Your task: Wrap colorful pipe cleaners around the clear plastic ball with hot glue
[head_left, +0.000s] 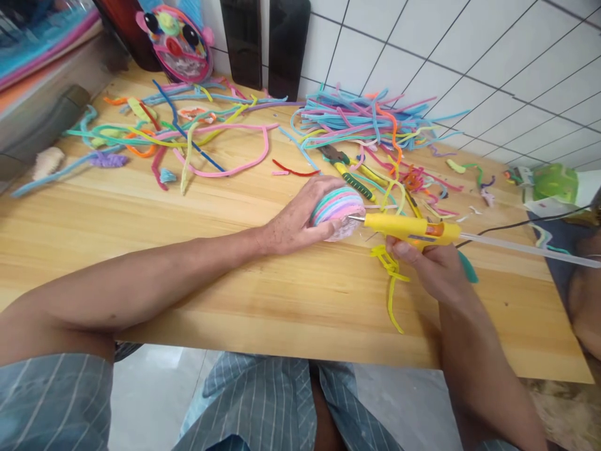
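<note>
My left hand (300, 216) lies curled over a round ball (339, 208) wound from pastel pipe cleaners and holds it against the wooden table (188, 250). A yellow glue gun (407, 228) is gripped in my right hand (434, 266), its nozzle touching the ball's right side. A clear glue stick (530, 249) juts from the back of the gun. A yellow pipe cleaner (391, 282) lies twisted just under the gun.
Loose pipe cleaners in many colours (366, 122) are heaped at the back and left (188, 134). Green-handled pliers (350, 174) lie behind the ball. A pipe-cleaner face figure (178, 41) leans at the back. A green object (556, 183) and black cable (521, 222) sit right.
</note>
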The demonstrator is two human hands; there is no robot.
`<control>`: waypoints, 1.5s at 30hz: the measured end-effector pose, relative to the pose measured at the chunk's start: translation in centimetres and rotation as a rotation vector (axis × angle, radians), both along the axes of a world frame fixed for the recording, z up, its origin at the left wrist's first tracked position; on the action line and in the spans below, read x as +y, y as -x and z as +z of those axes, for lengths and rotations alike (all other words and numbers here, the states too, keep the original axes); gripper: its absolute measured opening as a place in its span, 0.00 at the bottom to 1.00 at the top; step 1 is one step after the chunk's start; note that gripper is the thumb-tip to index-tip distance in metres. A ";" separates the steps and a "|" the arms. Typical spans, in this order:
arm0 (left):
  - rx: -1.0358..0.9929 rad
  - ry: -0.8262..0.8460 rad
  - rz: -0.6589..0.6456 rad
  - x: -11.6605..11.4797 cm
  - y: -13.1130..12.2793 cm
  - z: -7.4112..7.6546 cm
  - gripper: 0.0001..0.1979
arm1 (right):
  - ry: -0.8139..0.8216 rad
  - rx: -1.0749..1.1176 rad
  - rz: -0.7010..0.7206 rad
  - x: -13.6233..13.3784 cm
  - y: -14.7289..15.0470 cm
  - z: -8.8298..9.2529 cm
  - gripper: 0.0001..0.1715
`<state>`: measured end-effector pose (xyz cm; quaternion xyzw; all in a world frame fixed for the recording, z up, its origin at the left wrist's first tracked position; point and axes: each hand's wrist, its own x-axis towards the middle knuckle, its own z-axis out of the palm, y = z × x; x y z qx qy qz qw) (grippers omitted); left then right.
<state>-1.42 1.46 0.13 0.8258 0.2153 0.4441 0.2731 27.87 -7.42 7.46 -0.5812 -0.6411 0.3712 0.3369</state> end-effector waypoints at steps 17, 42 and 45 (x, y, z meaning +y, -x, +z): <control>0.012 0.000 -0.011 -0.1 0.0 0.1 0.35 | -0.008 -0.035 0.013 -0.1 -0.5 -0.6 0.24; -0.018 -0.056 -0.031 0.2 0.0 -0.1 0.32 | -0.044 -0.146 -0.015 -0.1 -0.3 -0.2 0.29; -0.021 -0.047 -0.036 0.2 0.0 -0.1 0.33 | -0.057 -0.165 -0.030 -0.2 -0.4 -0.3 0.29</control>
